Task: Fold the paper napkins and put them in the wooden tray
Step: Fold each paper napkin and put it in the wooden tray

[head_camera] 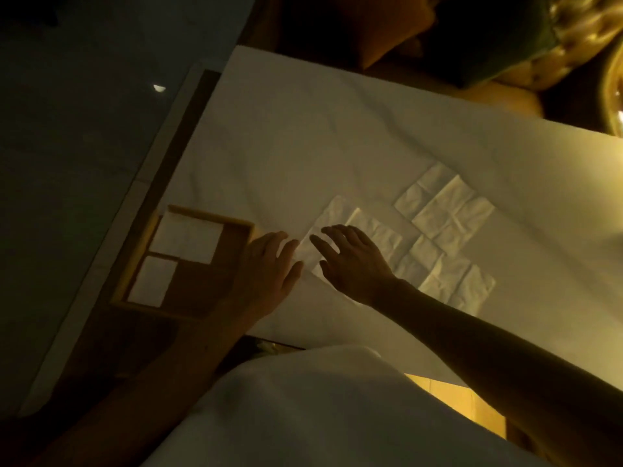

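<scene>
A wooden tray (205, 217) sits at the left edge of the white cloth and holds two folded white napkins (187, 241), one larger and one smaller (153, 281). Several unfolded paper napkins lie spread on the cloth; the nearest one (340, 214) is under my hands. My left hand (269, 267) rests beside the tray's right wall with fingers on that napkin's left edge. Fingers spread, my right hand (354, 257) lies flat over the same napkin. Further napkins lie at the right (448, 210) and lower right (455, 281).
A white tablecloth (303, 136) covers the table. A dark wooden strip (199, 106) runs along its left side. A cushion and golden furniture (573, 38) sit beyond the far edge. My white clothing (320, 409) fills the bottom.
</scene>
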